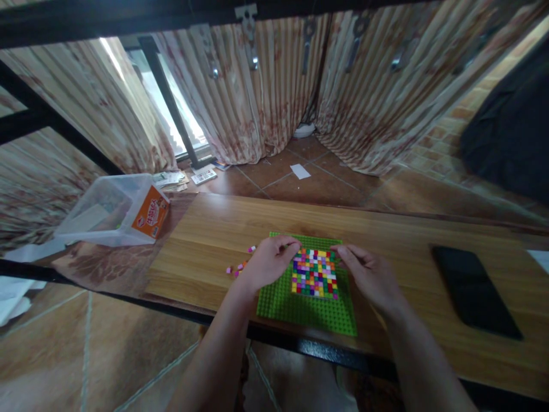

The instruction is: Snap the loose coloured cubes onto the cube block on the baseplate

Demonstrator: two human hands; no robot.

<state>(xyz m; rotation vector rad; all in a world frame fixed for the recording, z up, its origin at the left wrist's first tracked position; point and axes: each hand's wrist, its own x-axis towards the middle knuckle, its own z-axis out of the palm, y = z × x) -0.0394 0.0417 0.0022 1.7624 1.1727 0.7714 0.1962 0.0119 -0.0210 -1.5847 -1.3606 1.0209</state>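
The left grip (270, 260) is covering part of the left side of the green baseplate (309, 316), and the right grip (371, 274) is overlapping its right edge. Both forearms are running out of view at the bottom. The fingertips are showing too small and blurred for reading closely, so I am not able to tell whether either grip is grasping a piece or merely touching the plate.

In the left grip, thumb and forefinger are drawing close together at the far left corner of the coloured brick mosaic (315, 274); the other fingers are curling out of sight. In the right grip, thumb and forefinger are nearly meeting by the far right corner, and something dark is showing at their tips, too indistinct for naming.

The mosaic is lying between the two grips and slightly nearer the person, sitting on the baseplate, which is resting on the wooden table (206, 234). Just left of the left grip, loose bricks (239, 268) are lying scattered. Well to its left, a clear plastic box (107, 212) is standing, its cloudy wall blurring the contents. Right of the right grip, a black flat device (476, 292) is lying; farther right, a pale sheet (540, 260) is being cut off by the picture's edge.
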